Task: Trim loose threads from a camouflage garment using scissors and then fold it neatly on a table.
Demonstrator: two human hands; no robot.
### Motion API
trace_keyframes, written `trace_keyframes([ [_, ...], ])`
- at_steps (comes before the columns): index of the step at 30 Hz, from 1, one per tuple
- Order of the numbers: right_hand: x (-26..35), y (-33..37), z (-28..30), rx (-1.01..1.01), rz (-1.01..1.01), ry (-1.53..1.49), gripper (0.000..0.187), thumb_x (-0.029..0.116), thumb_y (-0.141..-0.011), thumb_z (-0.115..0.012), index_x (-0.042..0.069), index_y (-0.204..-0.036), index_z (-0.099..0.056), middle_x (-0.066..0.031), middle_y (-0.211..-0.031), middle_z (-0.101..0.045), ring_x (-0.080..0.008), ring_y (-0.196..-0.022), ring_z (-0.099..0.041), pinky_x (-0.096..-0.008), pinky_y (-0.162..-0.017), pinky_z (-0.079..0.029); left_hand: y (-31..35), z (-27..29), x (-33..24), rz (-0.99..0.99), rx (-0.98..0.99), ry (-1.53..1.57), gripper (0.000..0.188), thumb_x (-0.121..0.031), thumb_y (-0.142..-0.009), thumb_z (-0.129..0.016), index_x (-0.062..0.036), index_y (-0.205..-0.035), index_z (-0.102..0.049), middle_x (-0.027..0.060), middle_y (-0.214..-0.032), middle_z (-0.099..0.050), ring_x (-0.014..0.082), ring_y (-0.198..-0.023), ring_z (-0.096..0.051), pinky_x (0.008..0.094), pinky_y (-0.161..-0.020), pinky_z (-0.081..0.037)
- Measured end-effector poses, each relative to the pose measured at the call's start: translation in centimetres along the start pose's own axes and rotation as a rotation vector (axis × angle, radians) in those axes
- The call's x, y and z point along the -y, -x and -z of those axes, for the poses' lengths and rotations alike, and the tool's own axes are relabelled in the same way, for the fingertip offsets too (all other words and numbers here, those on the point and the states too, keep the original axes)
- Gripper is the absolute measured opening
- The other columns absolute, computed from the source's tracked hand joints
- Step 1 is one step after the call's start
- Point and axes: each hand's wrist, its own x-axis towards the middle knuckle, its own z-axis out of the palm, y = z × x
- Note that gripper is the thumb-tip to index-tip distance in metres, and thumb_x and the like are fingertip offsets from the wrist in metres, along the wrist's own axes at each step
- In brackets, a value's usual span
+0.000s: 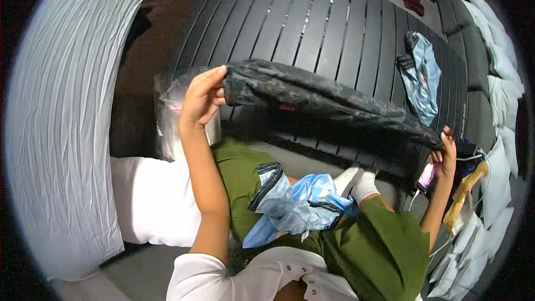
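Note:
A dark garment (312, 90) with a mottled pattern and a small red mark is stretched between my two hands, over the near edge of a black slatted surface (278, 17). My left hand (205, 93) pinches its left end between thumb and fingers. At the lower right end, my right hand (444, 155) grips the cloth, its fingers partly hidden. A shiny light-blue garment (295, 203) with dark trim lies crumpled across my lap. Another light-blue piece of clothing (422, 78) with dark trim rests at the right of the slatted surface.
A clear plastic bag (170, 125) stands left of my left forearm, near a white cushion (159, 200). Pale fabric (67, 117) hangs at far left. Along the right are white pillows (499, 189), a yellow cloth (465, 195), a pink-lit device (426, 177) and a white cable (413, 200).

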Motion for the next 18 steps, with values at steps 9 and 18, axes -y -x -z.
trace_keyframes([
  [9,-0.5,-1.8,0.7,-0.104,0.018,-0.132,0.019,0.012,-0.086,-0.053,0.011,-0.104,-0.056,0.0055,-0.059,-0.048,-0.0035,-0.033,-0.030,-0.0183,-0.031,-0.022,0.5,-0.5,0.8,-0.011,-0.020,-0.047,0.017,-0.019,-0.085,-0.054,-0.0042,-0.078,-0.057,-0.0028,-0.065,-0.055,0.0029,-0.051,-0.047,0.0166,-0.045,-0.036],
  [18,4.0,0.6,-2.5,0.049,0.050,0.519,0.020,0.010,-0.078,-0.061,0.006,-0.094,-0.050,0.0017,-0.075,-0.048,-0.0062,-0.066,-0.049,-0.0202,-0.056,-0.041,1.4,0.9,1.5,-0.149,0.009,-0.061,0.006,-0.006,-0.074,-0.063,-0.0018,-0.075,-0.058,-0.0050,-0.065,-0.051,0.0007,-0.054,-0.040,0.0157,-0.049,-0.031],
])
